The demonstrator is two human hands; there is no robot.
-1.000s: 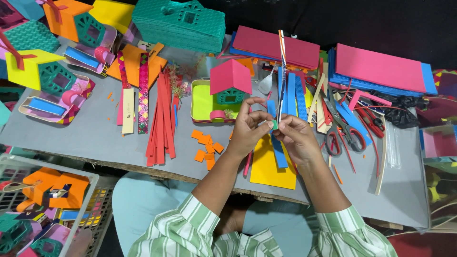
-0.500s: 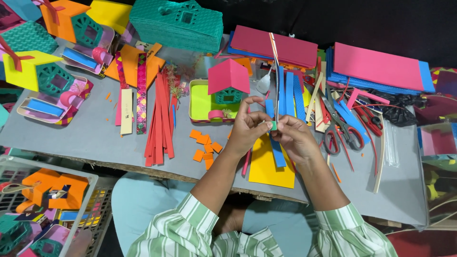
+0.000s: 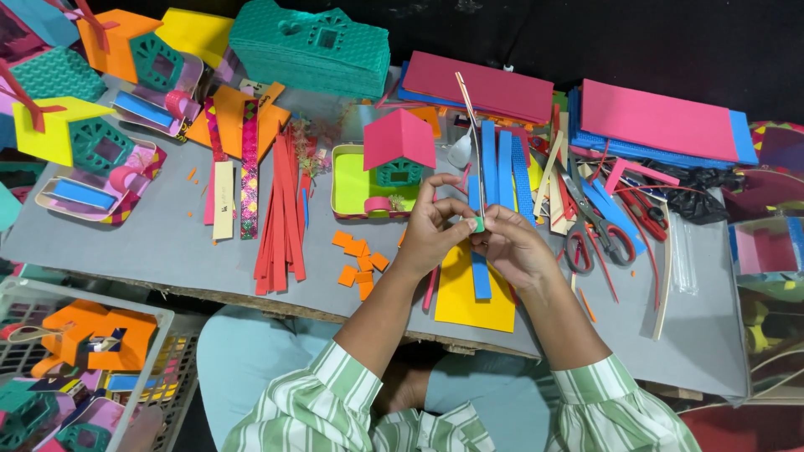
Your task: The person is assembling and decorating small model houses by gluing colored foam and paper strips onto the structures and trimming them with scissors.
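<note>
Two bare hands are brought together over the middle of a grey table (image 3: 167, 243), above a yellow sheet (image 3: 469, 301) that lies at the near edge. A small green piece (image 3: 478, 223) is pinched between the fingertips of the left hand (image 3: 431, 234) and the right hand (image 3: 511, 247), so both grips are narrow and closed on it. A long thin strip (image 3: 471, 125), pale with a reddish edge, rises from the pinch and leans toward the far side; it appears to be held there too, though the exact contact is hidden by the fingers. The pinch is kept just above the table, seemingly so the small piece can be steadied from both sides. The green piece is tiny and bright, and its shape cannot be made out. Just beyond the hands a small model house (image 3: 394, 155) with a pink roof is set in a lime-green tray. To the left, a bundle of red strips (image 3: 280, 222) is laid out, with small orange squares (image 3: 358, 259) scattered near it. To the right, red-handled scissors (image 3: 590, 234) are placed within reach, beside blue strips (image 3: 502, 163). Stacks of pink sheets (image 3: 662, 117) are lined along the far edge, and a teal foam stack (image 3: 310, 46) is piled at the far left.
</note>
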